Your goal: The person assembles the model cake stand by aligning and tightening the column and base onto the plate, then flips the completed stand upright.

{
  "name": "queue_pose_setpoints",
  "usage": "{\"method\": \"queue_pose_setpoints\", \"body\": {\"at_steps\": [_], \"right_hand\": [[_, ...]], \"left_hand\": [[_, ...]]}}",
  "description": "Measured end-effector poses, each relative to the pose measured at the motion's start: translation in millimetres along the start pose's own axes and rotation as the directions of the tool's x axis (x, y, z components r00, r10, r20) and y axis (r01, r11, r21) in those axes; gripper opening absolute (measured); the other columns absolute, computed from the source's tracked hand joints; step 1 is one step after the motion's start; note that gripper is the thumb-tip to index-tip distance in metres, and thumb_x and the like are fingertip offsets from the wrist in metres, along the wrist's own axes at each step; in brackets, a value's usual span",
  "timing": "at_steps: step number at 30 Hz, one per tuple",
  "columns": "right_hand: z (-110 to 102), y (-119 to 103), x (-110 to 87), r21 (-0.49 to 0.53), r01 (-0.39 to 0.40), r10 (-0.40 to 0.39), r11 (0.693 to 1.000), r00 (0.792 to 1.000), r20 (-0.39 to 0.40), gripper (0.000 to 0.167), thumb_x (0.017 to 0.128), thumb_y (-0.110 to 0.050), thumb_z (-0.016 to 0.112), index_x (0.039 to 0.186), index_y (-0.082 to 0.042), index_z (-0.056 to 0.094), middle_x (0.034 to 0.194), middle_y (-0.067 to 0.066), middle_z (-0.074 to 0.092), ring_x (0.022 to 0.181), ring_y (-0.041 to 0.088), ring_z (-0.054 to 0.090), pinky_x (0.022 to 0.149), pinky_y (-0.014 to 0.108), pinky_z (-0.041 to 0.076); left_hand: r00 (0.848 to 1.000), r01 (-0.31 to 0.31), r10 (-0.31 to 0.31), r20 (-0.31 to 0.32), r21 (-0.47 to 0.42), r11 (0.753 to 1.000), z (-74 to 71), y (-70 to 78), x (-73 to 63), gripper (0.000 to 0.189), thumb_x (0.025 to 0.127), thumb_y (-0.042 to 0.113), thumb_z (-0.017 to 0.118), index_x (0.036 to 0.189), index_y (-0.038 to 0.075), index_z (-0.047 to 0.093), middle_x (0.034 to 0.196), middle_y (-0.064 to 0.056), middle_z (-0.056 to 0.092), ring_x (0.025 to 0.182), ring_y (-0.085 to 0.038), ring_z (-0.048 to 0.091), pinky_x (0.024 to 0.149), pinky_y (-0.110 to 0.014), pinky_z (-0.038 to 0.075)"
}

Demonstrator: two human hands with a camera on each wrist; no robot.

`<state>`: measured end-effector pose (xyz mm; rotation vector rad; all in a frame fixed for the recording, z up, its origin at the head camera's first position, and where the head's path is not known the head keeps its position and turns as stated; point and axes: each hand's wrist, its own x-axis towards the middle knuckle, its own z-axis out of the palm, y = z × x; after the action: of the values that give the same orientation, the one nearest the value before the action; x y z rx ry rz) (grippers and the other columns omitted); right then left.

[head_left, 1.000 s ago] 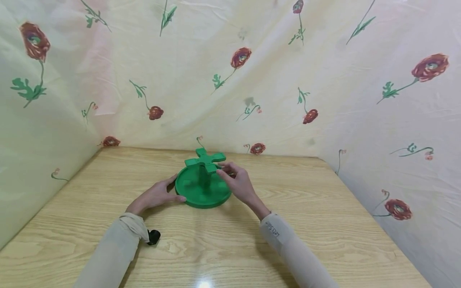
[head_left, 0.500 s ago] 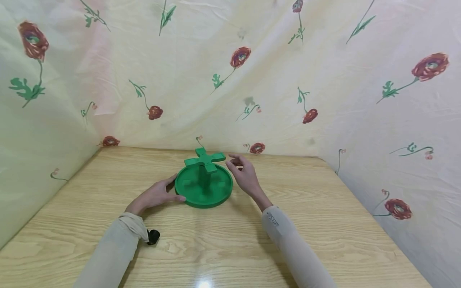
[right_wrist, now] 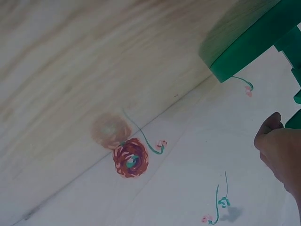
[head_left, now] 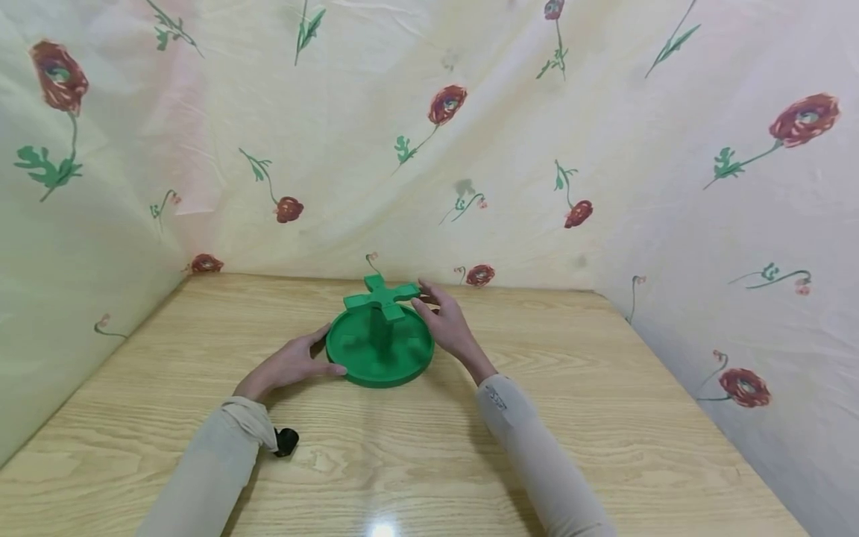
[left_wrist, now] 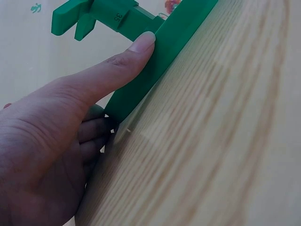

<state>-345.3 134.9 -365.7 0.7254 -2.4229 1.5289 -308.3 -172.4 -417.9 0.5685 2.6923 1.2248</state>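
Note:
A green stand rises from a round rimmed base [head_left: 356,367], with a post [head_left: 381,333] carrying a flat four-armed cross top [head_left: 384,297]. My left hand [head_left: 293,367] grips the left side of the base. In the left wrist view its thumb [left_wrist: 136,49] lies on the rim while the fingers curl against the outer edge. My right hand [head_left: 448,325] has thumb and forefinger at either side of the tip of the cross's right arm. In the right wrist view, bent fingers [right_wrist: 270,126] meet a green end piece [right_wrist: 294,120] at the picture's edge.
The stand sits on a wood-grain table [head_left: 537,358] toward its back. Flower-printed sheets [head_left: 510,149] hang behind it and along both sides. A small black object [head_left: 286,442] is at the left sleeve's cuff.
My right hand let go of the cross's front arm, drew back to the right, then returned to the tip of the right arm. The left hand stays on the base.

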Motion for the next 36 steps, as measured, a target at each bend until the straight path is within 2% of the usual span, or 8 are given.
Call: {"method": "queue_pose_setpoints", "body": {"at_steps": [7, 16, 20, 26, 36], "right_hand": [[1, 2, 4.4, 0.055, 0.004, -0.006, 0.998, 0.999, 0.045, 0.052, 0.111, -0.014, 0.052, 0.158, 0.003, 0.036, 0.159, 0.025, 0.040, 0.139, 0.043, 0.047, 0.110, 0.057, 0.042], [1, 1, 3.5, 0.027, -0.017, 0.016, 0.999, 0.999, 0.047, 0.052, 0.110, -0.011, 0.052, 0.158, 0.003, 0.037, 0.159, 0.021, 0.041, 0.137, 0.038, 0.050, 0.109, 0.053, 0.044], [-1, 2, 2.5, 0.004, -0.003, 0.003, 1.000, 0.999, 0.032, 0.050, 0.109, -0.011, 0.054, 0.155, 0.004, 0.042, 0.153, 0.022, 0.048, 0.131, 0.037, 0.053, 0.103, 0.051, 0.048], [-4, 2, -1.3, -0.019, 0.020, -0.020, 1.000, 1.000, 0.007, 0.041, 0.107, -0.011, 0.059, 0.145, 0.004, 0.055, 0.135, 0.021, 0.062, 0.122, 0.035, 0.059, 0.093, 0.045, 0.051], [-5, 2, -5.1, -0.019, 0.012, -0.012, 1.000, 1.000, -0.008, 0.037, 0.106, -0.012, 0.061, 0.138, 0.005, 0.060, 0.121, 0.019, 0.067, 0.115, 0.032, 0.061, 0.087, 0.038, 0.051]], "left_hand": [[1.000, -0.004, 0.004, -0.001, 0.003, 1.000, -1.3, -1.2, 1.7, 0.111, 0.088, 0.051, 0.081, 0.164, 0.000, 0.018, 0.163, -0.030, 0.028, 0.150, -0.047, 0.025, 0.117, -0.062, 0.027], [1.000, -0.005, 0.005, -0.003, 0.019, 1.000, -0.9, -1.8, 0.7, 0.111, 0.088, 0.052, 0.080, 0.165, 0.001, 0.018, 0.163, -0.029, 0.028, 0.150, -0.047, 0.026, 0.116, -0.063, 0.029], [1.000, 0.000, 0.000, -0.003, 0.016, 1.000, -0.8, -1.4, 0.8, 0.111, 0.088, 0.052, 0.080, 0.165, 0.001, 0.018, 0.163, -0.029, 0.028, 0.150, -0.047, 0.025, 0.117, -0.063, 0.028], [1.000, -0.005, 0.005, -0.008, 0.013, 1.000, -0.9, -2.6, 0.5, 0.111, 0.088, 0.052, 0.080, 0.165, 0.001, 0.018, 0.164, -0.028, 0.027, 0.151, -0.046, 0.024, 0.117, -0.063, 0.028], [1.000, -0.009, 0.009, -0.003, 0.004, 1.000, -1.1, -2.1, 0.5, 0.112, 0.087, 0.052, 0.081, 0.164, 0.000, 0.018, 0.164, -0.028, 0.027, 0.151, -0.046, 0.025, 0.117, -0.063, 0.027]]}}
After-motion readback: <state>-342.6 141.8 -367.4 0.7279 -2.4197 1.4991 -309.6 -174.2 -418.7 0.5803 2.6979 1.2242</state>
